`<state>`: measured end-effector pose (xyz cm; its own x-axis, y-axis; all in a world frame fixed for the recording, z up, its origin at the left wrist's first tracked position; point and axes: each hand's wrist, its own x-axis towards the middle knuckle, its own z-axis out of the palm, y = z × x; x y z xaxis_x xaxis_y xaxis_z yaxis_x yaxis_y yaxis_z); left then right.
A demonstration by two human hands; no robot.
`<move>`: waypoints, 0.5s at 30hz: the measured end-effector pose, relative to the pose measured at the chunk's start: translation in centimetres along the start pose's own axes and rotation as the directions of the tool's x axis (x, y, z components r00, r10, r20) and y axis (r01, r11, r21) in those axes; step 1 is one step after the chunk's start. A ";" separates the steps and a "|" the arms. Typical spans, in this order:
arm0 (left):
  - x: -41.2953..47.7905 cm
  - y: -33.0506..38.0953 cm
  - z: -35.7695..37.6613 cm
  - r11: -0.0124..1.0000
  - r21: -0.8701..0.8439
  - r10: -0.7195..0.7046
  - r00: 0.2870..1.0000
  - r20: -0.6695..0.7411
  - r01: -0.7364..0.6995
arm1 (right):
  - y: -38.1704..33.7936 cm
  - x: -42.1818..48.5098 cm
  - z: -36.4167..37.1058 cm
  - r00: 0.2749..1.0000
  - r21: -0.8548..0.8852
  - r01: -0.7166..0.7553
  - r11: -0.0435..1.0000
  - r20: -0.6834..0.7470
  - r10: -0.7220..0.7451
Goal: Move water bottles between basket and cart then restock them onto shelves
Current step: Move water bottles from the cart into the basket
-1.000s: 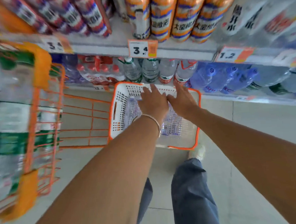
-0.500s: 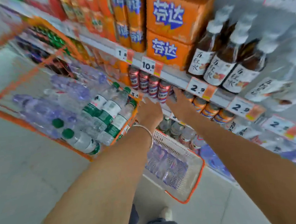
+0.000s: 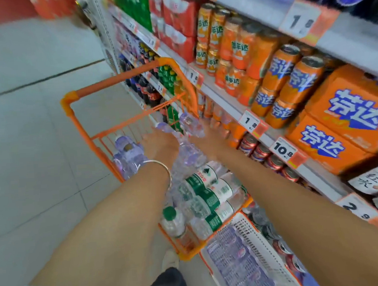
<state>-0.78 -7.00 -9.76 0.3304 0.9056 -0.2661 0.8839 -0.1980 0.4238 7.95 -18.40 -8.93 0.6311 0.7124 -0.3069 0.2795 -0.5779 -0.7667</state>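
Over the orange wire cart (image 3: 113, 82), my left hand (image 3: 159, 145) and my right hand (image 3: 209, 139) are close together. Each grips a clear purple-tinted water bottle. The left one (image 3: 185, 148) slants down between my wrists; the right one (image 3: 190, 124) points toward the cart's far end. Motion blur hides the fingers. Other purple-tinted bottles (image 3: 126, 151) lie at the cart's far left, and green-labelled water bottles (image 3: 209, 197) are stacked at its near end. Below the cart stands a white basket (image 3: 249, 227) with an orange rim, holding several purple-tinted bottles (image 3: 235, 259).
Shelves run along the right with orange soda cans (image 3: 290, 81), orange multipack boxes (image 3: 348, 115), small red cans (image 3: 261, 151) and price tags. Dark cola and green bottles (image 3: 156, 87) stand beyond the cart. Pale tiled floor (image 3: 28, 130) lies to the left. My shoe (image 3: 169, 259) is beside the basket.
My hands rose from inside the white basket on the floor and moved left over the orange cart. They now carry purple-tinted bottles, and my view has swung up along the shelves.
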 end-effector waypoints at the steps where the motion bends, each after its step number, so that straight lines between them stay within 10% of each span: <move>1: 1.7 -1.0 -0.3 0.997 -0.001 -0.071 0.997 -0.026 0.071 | -0.7 1.9 0.9 1.000 0.004 -0.005 1.000 0.014 0.005; 9: 9.6 -5.7 2.6 0.902 0.176 -0.418 0.901 0.114 0.396 | -1.5 11.3 7.6 0.993 -0.224 -0.094 0.970 0.053 0.108; 15: 10.5 -5.4 3.2 0.870 0.318 -0.436 0.889 0.139 0.377 | 1.9 13.8 11.3 0.969 -0.396 -0.186 0.899 0.077 0.235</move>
<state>-0.99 2.40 -17.58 -0.0453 0.8392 -0.5419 0.9988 0.0493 -0.0071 8.99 -5.12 -21.02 0.6216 0.5853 -0.5206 0.4200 -0.8100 -0.4092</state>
